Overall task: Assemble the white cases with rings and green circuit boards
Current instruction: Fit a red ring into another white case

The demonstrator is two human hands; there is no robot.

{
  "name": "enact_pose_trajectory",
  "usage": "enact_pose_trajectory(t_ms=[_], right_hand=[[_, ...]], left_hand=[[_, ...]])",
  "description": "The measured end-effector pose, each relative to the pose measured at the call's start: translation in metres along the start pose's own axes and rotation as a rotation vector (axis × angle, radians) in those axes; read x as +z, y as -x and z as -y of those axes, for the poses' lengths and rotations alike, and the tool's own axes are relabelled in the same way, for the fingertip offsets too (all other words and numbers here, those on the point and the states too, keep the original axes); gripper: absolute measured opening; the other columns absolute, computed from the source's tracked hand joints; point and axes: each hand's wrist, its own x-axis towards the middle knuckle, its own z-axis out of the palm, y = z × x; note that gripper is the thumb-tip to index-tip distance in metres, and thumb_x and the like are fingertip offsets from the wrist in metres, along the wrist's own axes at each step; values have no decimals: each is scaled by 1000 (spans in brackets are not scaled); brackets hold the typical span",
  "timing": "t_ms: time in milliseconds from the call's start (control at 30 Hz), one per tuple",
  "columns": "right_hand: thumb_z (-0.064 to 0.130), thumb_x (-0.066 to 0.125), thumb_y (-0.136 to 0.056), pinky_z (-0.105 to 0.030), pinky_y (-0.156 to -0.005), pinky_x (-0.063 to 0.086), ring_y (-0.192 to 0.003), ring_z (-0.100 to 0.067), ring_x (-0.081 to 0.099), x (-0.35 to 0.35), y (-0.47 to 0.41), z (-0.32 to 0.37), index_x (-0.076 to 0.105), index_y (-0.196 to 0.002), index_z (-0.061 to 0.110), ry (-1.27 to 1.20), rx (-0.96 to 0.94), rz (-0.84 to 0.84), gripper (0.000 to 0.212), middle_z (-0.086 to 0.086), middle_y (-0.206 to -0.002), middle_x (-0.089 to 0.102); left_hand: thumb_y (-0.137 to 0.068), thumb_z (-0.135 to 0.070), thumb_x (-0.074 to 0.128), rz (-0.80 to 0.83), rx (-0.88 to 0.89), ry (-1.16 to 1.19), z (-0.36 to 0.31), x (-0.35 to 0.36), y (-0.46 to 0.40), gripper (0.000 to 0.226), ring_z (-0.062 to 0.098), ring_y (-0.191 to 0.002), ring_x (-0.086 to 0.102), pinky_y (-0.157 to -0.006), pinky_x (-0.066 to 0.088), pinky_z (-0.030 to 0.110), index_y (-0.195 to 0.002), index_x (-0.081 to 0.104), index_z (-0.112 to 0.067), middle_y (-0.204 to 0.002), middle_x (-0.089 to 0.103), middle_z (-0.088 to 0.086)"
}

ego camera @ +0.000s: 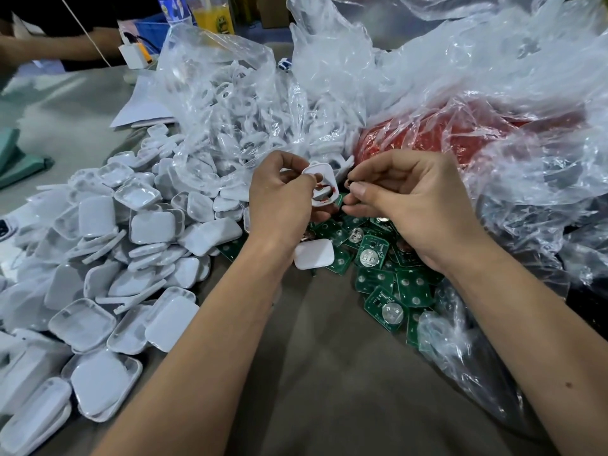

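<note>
My left hand point(279, 199) pinches a white case half point(320, 184) with round holes, held tilted above the table; red shows through the holes. Just to its right, my right hand point(404, 205) pinches a small dark ring point(349, 184) between thumb and forefinger, close to the case's edge. Below both hands lies a heap of green circuit boards point(388, 281) with round silver cells. One closed white case point(314, 254) rests on the boards under my left wrist.
A big pile of white case halves point(125, 245) covers the table's left side. A clear bag of white frames point(237, 103) stands behind my hands, with crumpled clear plastic over something red point(460, 133) to the right. Another person's arm point(49, 47), bottles and a white charger sit far back left.
</note>
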Motion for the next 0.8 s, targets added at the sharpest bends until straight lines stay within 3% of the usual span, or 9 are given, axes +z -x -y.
enact_pose_trajectory(t_ms=[167,333,500,733,800], right_hand=[[-11,79,-83,-42,-67,65,-74,-31,79,1,0,1,70,-106,3,-6,1,-20,29,-11,-76,75],[-5,82,-82,-39,-64,65,-71,-30,78,1,1,2,72,-106,1,12,0,-12,27,-14,-76,76],[-5,82,-83,-41,-66,65,-73,-30,78,0,0,2,72,-118,8,11,-16,4,38,-15,-77,74],[-5,79,-85,-38,-65,64,-75,-29,78,-2,-2,-2,74,-105,10,44,-30,15,26,-21,-85,72],[-5,79,-86,-37,-62,63,-74,-28,77,-3,-2,-3,70,-99,10,34,-27,-1,22,-15,-83,74]], left_hand=[[-91,2,55,8,-1,8,-1,1,2,11,27,-57,73,-48,55,30,-95,57,-8,-96,70,18],[-91,5,53,8,8,31,-2,1,4,13,24,-55,72,-47,54,28,-92,56,-8,-91,70,15],[-91,5,54,6,30,39,-5,2,5,11,24,-56,73,-48,55,29,-93,55,-6,-89,69,14],[-97,0,54,26,40,96,-7,2,7,10,35,-57,72,-47,53,29,-92,53,-8,-87,69,20],[-98,-1,55,28,33,104,-8,3,7,10,36,-57,72,-48,53,29,-91,53,-9,-85,70,19]])
